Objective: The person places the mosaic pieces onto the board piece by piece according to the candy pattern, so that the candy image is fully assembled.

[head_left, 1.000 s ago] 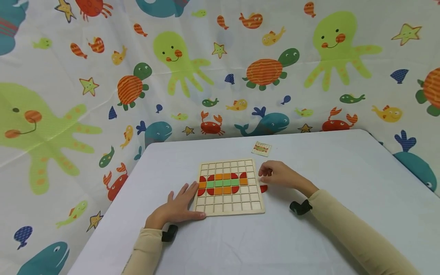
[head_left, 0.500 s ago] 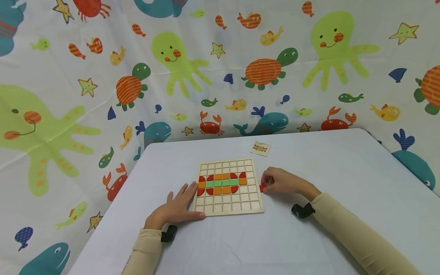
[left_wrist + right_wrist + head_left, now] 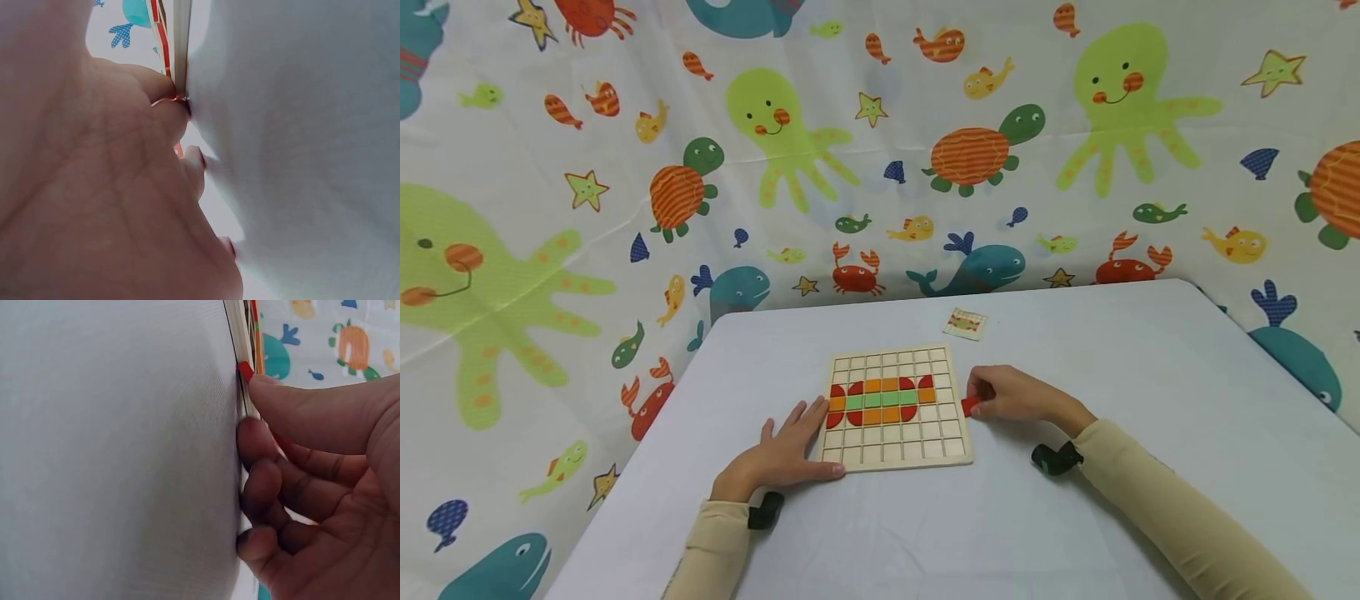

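A square wooden grid board (image 3: 880, 455) lies flat on the table. Red rounded tiles, orange squares and green squares form a band across its upper middle rows. My left hand (image 3: 784, 454) rests spread at the board's left edge, thumb at the near corner; in the left wrist view its fingertips touch the board's side. At the opposite edge my right hand (image 3: 1018, 395) pinches a red tile (image 3: 970, 407), its fingers curled. The right wrist view shows the thumb against this red tile (image 3: 244, 370), beside the board's rim; most of the tile is hidden.
A small pattern card (image 3: 966, 323) with a similar coloured band lies behind the board. White cloth covers the table (image 3: 880, 542). A curtain (image 3: 880, 167) printed with sea animals hangs at the back and left. Each wrist wears a small black camera.
My right hand has come down to the red tile beside the board and taken it between thumb and fingers. The left hand stays at the board's left edge.
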Demonstrator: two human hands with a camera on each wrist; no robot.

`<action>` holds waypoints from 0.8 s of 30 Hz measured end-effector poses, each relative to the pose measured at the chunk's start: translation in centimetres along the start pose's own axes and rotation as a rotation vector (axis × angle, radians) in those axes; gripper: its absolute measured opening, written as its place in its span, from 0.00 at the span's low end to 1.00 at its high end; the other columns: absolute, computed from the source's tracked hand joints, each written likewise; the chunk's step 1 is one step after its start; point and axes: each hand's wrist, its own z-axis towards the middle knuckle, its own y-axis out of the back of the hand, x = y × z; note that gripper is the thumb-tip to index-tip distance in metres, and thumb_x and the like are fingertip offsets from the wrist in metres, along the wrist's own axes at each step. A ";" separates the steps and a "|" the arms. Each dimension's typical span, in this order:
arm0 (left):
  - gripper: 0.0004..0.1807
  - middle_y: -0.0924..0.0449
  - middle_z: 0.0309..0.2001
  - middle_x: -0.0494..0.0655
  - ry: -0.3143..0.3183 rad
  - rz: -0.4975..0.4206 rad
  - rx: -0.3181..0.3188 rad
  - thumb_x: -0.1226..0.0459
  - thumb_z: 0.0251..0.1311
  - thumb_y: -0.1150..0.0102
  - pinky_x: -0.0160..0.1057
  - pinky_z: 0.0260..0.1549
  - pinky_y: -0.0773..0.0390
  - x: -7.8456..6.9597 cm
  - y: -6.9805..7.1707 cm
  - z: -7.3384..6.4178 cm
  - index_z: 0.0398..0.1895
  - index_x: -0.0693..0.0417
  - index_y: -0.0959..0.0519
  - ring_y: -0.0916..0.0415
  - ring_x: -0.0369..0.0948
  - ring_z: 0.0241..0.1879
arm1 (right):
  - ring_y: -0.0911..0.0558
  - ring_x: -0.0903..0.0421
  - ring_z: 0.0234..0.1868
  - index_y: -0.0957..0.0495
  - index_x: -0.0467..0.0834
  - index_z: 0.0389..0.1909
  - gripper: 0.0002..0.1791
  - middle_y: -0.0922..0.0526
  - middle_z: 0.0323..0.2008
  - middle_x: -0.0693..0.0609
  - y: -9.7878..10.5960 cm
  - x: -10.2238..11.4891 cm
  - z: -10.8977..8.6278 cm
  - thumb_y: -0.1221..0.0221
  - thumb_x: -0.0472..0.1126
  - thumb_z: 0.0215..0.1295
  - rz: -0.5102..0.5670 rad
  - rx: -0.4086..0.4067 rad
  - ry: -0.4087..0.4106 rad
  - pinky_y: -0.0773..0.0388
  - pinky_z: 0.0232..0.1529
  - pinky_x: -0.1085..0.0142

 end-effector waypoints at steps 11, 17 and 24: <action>0.67 0.55 0.87 0.57 -0.009 -0.002 -0.001 0.35 0.56 0.27 0.76 0.73 0.71 0.1 0.0 0.1 0.88 0.56 0.52 0.66 0.59 0.85 | 0.22 0.53 0.39 0.18 0.40 0.43 0.08 0.20 0.33 0.53 -0.8 0.2 0.2 0.28 0.35 0.69 0.158 -0.064 0.049 0.24 0.40 0.66; 0.67 0.55 0.87 0.56 -0.006 -0.001 -0.006 0.35 0.55 0.27 0.75 0.73 0.72 0.2 0.0 0.1 0.88 0.55 0.51 0.66 0.58 0.85 | 0.22 0.53 0.41 0.15 0.41 0.44 0.04 0.16 0.36 0.54 -1.2 0.0 0.5 0.31 0.34 0.72 0.172 -0.046 0.044 0.23 0.45 0.65; 0.67 0.54 0.87 0.57 -0.004 -0.004 -0.007 0.36 0.55 0.26 0.76 0.74 0.71 0.2 0.0 0.1 0.88 0.56 0.51 0.66 0.59 0.85 | 0.24 0.52 0.45 0.14 0.43 0.44 0.04 0.16 0.42 0.54 -1.6 -0.2 0.6 0.30 0.37 0.71 0.118 -0.079 0.056 0.24 0.46 0.61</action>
